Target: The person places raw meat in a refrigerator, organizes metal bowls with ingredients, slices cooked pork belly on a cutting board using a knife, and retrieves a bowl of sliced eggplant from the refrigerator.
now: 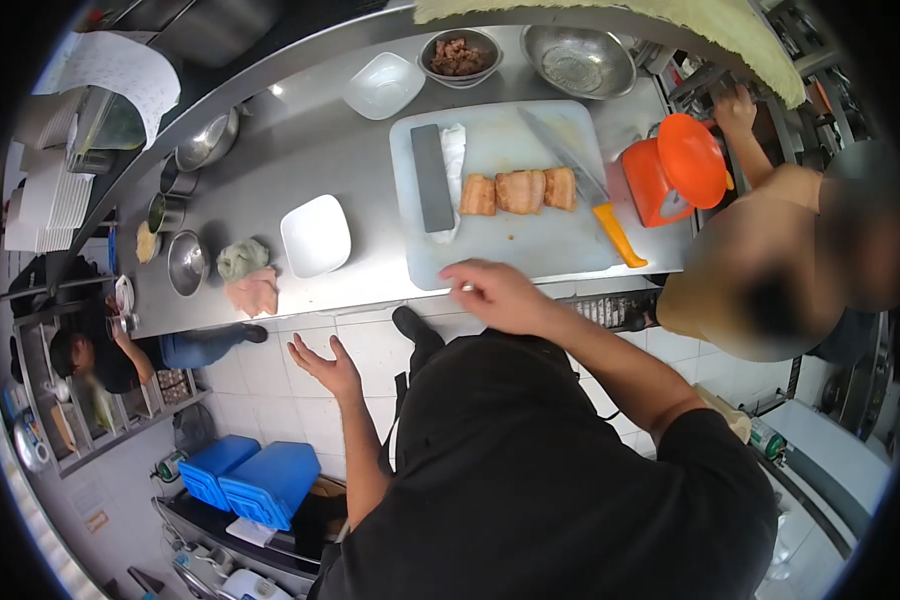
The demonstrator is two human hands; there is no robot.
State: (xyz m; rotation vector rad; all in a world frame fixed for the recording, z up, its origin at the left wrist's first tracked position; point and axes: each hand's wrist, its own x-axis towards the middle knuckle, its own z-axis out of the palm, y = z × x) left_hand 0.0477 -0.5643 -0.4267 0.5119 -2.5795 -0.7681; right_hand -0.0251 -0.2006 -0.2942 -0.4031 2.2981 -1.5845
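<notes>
Three browned pieces of meat [519,192] lie in a row on the white cutting board [560,250], just above the centre of the frame. To their right, the yellow-handled knife [610,218] lies slantwise, its blade close along the end piece; you have it in the way on that side. To their left, a dark grey block [431,178] lies over a white cloth [454,150].

Your right grip [500,297] is at the board's lower edge, fingers loosely bent; you can't tell from here whether it has hold of anything or touches the board. Your left grip [327,370] is spread wide, palm up, holding nothing, below the table [370,165] edge in the frame.

Left of the board you have a white bowl [316,237], then a green cloth [242,260] touching a pink cloth [253,292]. Along the top stand a white dish [383,86], a bowl of chopped meat [457,60] and a metal bowl [578,62]. An orange scale [660,180] crowds the board's right side, with a co-worker [760,260] beyond it.
</notes>
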